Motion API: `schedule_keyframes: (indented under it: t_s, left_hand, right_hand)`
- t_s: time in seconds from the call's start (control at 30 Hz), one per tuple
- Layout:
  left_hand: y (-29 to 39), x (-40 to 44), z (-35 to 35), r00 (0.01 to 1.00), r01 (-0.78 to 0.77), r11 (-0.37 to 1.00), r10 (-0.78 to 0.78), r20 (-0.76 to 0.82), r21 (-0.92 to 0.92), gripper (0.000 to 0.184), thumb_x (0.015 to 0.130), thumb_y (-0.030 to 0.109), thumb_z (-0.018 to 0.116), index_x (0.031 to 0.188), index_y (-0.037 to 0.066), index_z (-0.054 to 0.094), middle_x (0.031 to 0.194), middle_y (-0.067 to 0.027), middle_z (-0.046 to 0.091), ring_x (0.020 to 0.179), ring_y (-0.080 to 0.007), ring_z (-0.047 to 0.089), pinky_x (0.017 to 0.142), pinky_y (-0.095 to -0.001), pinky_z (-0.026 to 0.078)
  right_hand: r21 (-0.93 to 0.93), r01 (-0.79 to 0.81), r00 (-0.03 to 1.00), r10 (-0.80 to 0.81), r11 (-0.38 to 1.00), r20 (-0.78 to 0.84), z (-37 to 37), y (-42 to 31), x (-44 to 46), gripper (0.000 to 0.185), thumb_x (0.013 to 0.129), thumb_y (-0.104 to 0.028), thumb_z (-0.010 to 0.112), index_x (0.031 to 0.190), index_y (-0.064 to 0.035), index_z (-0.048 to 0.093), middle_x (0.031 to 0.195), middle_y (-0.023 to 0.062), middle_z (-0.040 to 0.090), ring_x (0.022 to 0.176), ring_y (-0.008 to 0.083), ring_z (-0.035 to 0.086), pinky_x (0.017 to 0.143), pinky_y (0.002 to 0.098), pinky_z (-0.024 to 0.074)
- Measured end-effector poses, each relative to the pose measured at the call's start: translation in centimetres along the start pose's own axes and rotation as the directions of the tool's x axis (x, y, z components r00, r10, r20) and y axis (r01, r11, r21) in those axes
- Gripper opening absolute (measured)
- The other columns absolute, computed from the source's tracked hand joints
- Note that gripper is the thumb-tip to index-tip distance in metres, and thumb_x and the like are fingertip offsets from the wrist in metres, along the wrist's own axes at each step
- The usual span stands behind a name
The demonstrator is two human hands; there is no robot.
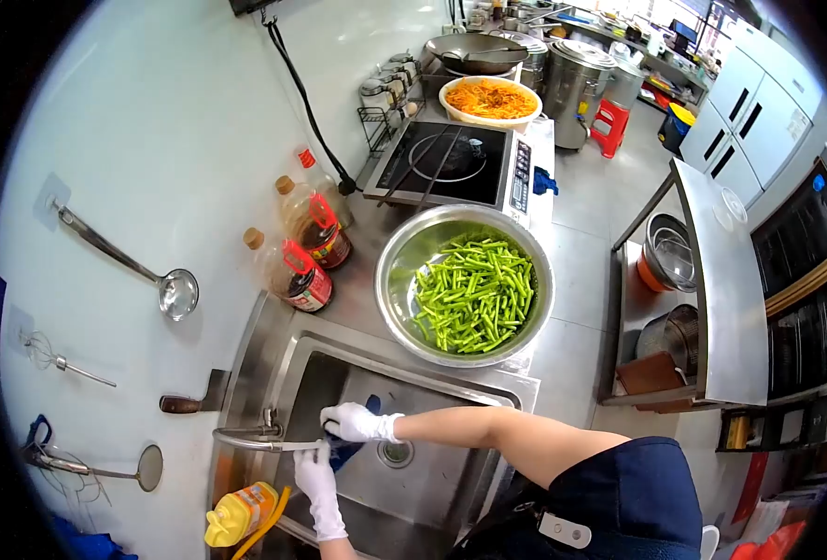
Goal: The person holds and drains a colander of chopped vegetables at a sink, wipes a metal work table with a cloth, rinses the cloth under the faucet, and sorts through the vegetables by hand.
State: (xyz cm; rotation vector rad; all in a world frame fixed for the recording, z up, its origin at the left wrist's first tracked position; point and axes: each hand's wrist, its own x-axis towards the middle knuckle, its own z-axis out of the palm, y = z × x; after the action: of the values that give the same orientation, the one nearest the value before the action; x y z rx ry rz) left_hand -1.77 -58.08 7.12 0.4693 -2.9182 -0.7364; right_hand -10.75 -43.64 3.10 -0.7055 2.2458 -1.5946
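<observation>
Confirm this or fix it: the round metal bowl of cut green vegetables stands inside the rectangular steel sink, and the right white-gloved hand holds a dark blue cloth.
Wrong place: in the head view, the round metal bowl stands on the grey counter beside the rectangular steel sink, not inside it. The right white-gloved hand does hold the dark blue cloth.

Head view, forward and down: sink [432, 481] close, white cabinet [770, 140] far.
</observation>
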Motion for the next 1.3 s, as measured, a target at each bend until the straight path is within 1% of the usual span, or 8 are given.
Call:
schedule_keyframes:
  t_s: [0.23,0.37,0.5,0.6,0.73,0.9,1.1,1.3]
  left_hand:
    - [-3.0,-2.0,-0.5,0.992,-0.037,0.994,0.049,-0.113,0.106,0.016,0.086,0.017,0.056,0.093,0.006,0.063,0.077,-0.0201,0.064,0.07,-0.0389,0.061,0.063,-0.0447,0.047]
    - [-4.1,-2.3,-2.7,0.975,-0.181,0.981,0.188,-0.116,0.072,0.012,0.083,0.012,0.055,0.086,0.004,0.063,0.078,-0.0191,0.063,0.073,-0.0393,0.057,0.067,-0.0447,0.044]
    - [-5.9,-3.0,-2.3,0.992,0.06,0.932,-0.095,-0.081,-0.358,0.016,0.083,0.01,0.056,0.088,-0.004,0.063,0.08,-0.0171,0.064,0.075,-0.0289,0.059,0.073,-0.0359,0.046]
    - [-3.6,-2.5,-1.2,0.972,0.125,0.783,-0.221,-0.085,-0.609,0.027,0.088,0.011,0.048,0.104,-0.008,0.058,0.099,-0.0183,0.063,0.089,-0.0247,0.058,0.082,-0.0335,0.045]
    - [-1.5,-1.0,1.1,0.987,0.149,0.772,-0.149,0.053,-0.618,0.029,0.088,0.008,0.049,0.11,-0.01,0.055,0.106,-0.015,0.06,0.095,-0.0194,0.055,0.087,-0.0288,0.041]
    - [-1.0,1.6,3.6,0.941,0.336,0.747,-0.295,0.166,-0.574,0.032,0.088,0.012,0.055,0.113,-0.007,0.053,0.102,-0.0089,0.058,0.092,-0.0145,0.054,0.085,-0.0277,0.042]
    - [2.4,3.1,2.8,0.906,0.373,0.307,-0.325,0.272,-0.876,0.049,0.092,0.039,0.049,0.12,-0.001,0.048,0.112,-0.0114,0.055,0.102,-0.0226,0.054,0.09,-0.0338,0.044]
    - [3.1,3.0,2.2,0.816,0.474,-0.198,-0.267,0.513,-0.858,0.05,0.091,0.046,0.049,0.114,0.002,0.052,0.11,-0.0125,0.056,0.099,-0.024,0.056,0.09,-0.0363,0.045]
  right_hand:
    - [-0.4,0.433,0.901,-0.369,0.808,0.228,-0.3,-1.1,2.2,0.02,0.073,-0.019,0.055,0.086,-0.0042,0.061,0.079,0.0162,0.063,0.076,0.0351,0.062,0.066,0.0431,0.0499]
    - [-0.516,0.345,0.938,-0.31,0.784,0.156,-1.2,4.1,2.0,0.017,0.069,-0.014,0.055,0.082,-0.0037,0.061,0.079,0.0151,0.063,0.078,0.0338,0.062,0.067,0.0426,0.0502]
    - [-0.062,0.014,0.994,-0.008,0.998,0.105,-3.6,2.0,0.5,0.021,0.068,-0.011,0.056,0.087,-0.0055,0.062,0.081,0.0142,0.064,0.079,0.0328,0.062,0.07,0.0397,0.0488]
    - [0.372,0.2,0.963,-0.251,0.907,0.096,-0.9,0.3,1.6,0.018,0.069,-0.012,0.058,0.084,-0.0047,0.064,0.08,0.0136,0.064,0.078,0.0288,0.062,0.07,0.0363,0.0481]
    - [-0.13,0.229,0.948,-0.191,0.965,0.253,0.7,-4.4,2.8,0.02,0.069,-0.021,0.061,0.083,-0.0067,0.066,0.077,0.015,0.064,0.076,0.0332,0.062,0.067,0.0404,0.0487]
    - [-0.176,0.215,0.951,-0.165,0.961,0.262,1.2,-5.5,4.3,0.019,0.066,-0.022,0.062,0.08,-0.0086,0.066,0.075,0.0122,0.064,0.076,0.0326,0.062,0.068,0.0417,0.0485]
    - [0.031,0.179,0.983,-0.177,0.983,-0.054,-1.3,1.4,3.5,0.064,0.066,-0.003,0.058,0.128,-0.0015,0.043,0.128,0.0213,0.045,0.12,0.0364,0.04,0.102,0.039,0.0338]
    - [-0.206,0.129,0.979,-0.091,0.97,0.184,0.3,4.8,-0.9,0.1,0.062,-0.009,0.071,0.142,0.0003,0.012,0.129,0.0301,0.04,0.119,0.0409,0.042,0.098,0.0435,0.0381]
